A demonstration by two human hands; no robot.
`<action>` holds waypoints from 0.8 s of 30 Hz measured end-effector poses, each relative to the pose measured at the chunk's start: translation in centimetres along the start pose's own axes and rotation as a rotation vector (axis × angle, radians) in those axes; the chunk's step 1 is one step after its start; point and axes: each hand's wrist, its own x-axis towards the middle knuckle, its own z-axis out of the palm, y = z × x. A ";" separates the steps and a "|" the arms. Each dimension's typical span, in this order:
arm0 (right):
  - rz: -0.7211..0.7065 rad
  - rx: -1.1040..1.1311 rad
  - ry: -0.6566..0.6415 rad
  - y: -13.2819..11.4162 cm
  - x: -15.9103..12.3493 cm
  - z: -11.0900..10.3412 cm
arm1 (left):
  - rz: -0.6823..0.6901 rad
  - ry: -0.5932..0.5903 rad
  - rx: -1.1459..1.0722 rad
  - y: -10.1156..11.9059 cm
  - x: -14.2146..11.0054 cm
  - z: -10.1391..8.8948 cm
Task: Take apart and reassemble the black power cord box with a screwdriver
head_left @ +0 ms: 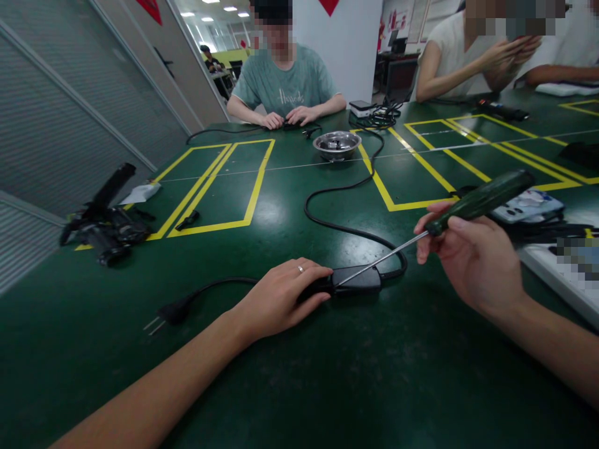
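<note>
A black power adapter (358, 280) lies on the green table, in front of me. My left hand (285, 293) grips its left end, fingers and thumb on either side. In my right hand (477, 262) is a screwdriver (486, 194) with a dark green handle, held tilted down to the left. Its tip meets the adapter near the left hand's fingertips; whether it sits in a screw or slot is too small to tell. A cord with a two-pin plug (174, 312) runs out to the left, and a thicker black cable (327, 189) curves away from the right end.
A metal bowl (337, 144) with small parts stands farther back. Black gear (110, 224) lies at left, beside yellow tape outlines (250, 215). A phone (528, 206) and a white-edged item (561, 280) are at right. A co-worker in a green shirt (285, 81) sits opposite.
</note>
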 end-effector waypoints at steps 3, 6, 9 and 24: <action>-0.044 -0.096 0.047 -0.1 0.0 0.1 | 0.002 -0.005 -0.002 0.0 0.0 0.0; -0.075 -0.226 0.104 0.1 0.1 0.0 | -0.002 -0.008 -0.001 -0.1 0.0 0.0; -0.094 -0.320 0.136 0.3 0.0 -0.1 | -0.002 -0.011 -0.001 -0.2 0.0 0.0; 0.009 -0.009 -0.007 -0.1 -0.1 -0.3 | -0.012 -0.014 -0.014 0.0 0.1 -0.1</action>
